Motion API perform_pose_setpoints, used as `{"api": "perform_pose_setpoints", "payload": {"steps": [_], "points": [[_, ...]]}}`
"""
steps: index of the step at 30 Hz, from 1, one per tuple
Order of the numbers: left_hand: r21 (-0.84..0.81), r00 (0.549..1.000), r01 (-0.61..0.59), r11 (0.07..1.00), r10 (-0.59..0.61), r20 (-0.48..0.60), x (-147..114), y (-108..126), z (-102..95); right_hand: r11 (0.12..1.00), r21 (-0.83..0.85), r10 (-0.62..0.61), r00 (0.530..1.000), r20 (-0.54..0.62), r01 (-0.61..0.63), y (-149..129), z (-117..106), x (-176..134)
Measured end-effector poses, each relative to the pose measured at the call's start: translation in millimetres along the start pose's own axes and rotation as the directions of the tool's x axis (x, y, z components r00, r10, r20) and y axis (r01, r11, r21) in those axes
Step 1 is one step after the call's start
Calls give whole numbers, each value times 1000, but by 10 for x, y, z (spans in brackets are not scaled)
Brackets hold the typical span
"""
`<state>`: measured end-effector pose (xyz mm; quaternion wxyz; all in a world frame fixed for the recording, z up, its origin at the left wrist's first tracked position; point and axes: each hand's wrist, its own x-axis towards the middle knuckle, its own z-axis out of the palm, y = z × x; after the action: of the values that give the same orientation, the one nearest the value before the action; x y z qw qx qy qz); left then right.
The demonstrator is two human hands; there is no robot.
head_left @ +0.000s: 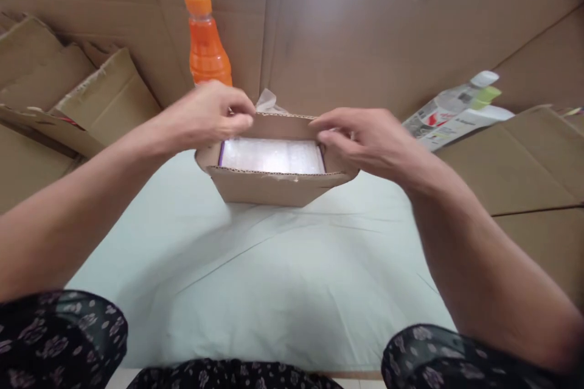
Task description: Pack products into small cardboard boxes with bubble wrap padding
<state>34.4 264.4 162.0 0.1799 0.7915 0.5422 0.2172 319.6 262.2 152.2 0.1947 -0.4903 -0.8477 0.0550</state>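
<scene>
Hands (212, 112) (369, 137) at upward-open, crosswise box (269, 189)

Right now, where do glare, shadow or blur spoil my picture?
Head view: glare whitens the contents of the small open box; soft shadow darkens the pale cloth, toward the left; left fingers and right fingers look slightly blurred; print on the clear bottle is unreadable.

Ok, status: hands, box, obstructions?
Left hand, right hand at far rim of open brown cardboard box. Shiny white pack inside. Orange-capped plastic bottle beyond left hand, not blocking.
</scene>
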Motion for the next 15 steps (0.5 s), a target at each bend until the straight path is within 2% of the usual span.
{"api": "perform_pose_setpoints", "payload": {"steps": [1, 2, 3, 4, 5, 6, 8, 9, 11, 13, 15], "points": [[-34, 971, -43, 998, 34, -236, -211, -1, -38, 998, 16, 64, 989, -136, -62, 6, -55, -196], [-83, 907, -68, 994, 27, -421, -436, -23, -30, 991, 46, 133, 954, -269, -125, 25, -76, -393], [-155, 833, -63, 986, -34, -553, -654, -67, 35, 981, 75, 191, 919, -346, -176, 54, -51, -576], [-217, 730, -49, 975, -113, -674, -845, -129, 156, 970, 117, 242, 900, -362, -214, 91, 24, -730], [-268, 684, -50, 962, -162, -711, -995, -201, 327, 958, 167, 277, 906, -320, -234, 130, 145, -846], [-344, 757, -2, 939, -223, -614, -1093, -274, 532, 944, 223, 296, 925, -240, -244, 166, 299, -918], [-463, 861, 112, 879, -318, -397, -1143, -378, 979, 902, 337, 311, 948, -75, -269, 212, 647, -951], [-511, 881, 146, 847, -347, -323, -1114, -396, 1185, 876, 379, 332, 943, -29, -297, 223, 804, -932], [-599, 864, 150, 787, -399, -307, -1023, -359, 1496, 820, 444, 417, 908, -32, -361, 228, 1028, -884], [-630, 866, 110, 769, -385, -319, -995, -263, 1647, 774, 484, 499, 864, -68, -409, 230, 1114, -874], [-633, 886, 78, 770, -344, -310, -1114, -165, 1671, 744, 516, 532, 844, -72, -425, 227, 1117, -897]]}}
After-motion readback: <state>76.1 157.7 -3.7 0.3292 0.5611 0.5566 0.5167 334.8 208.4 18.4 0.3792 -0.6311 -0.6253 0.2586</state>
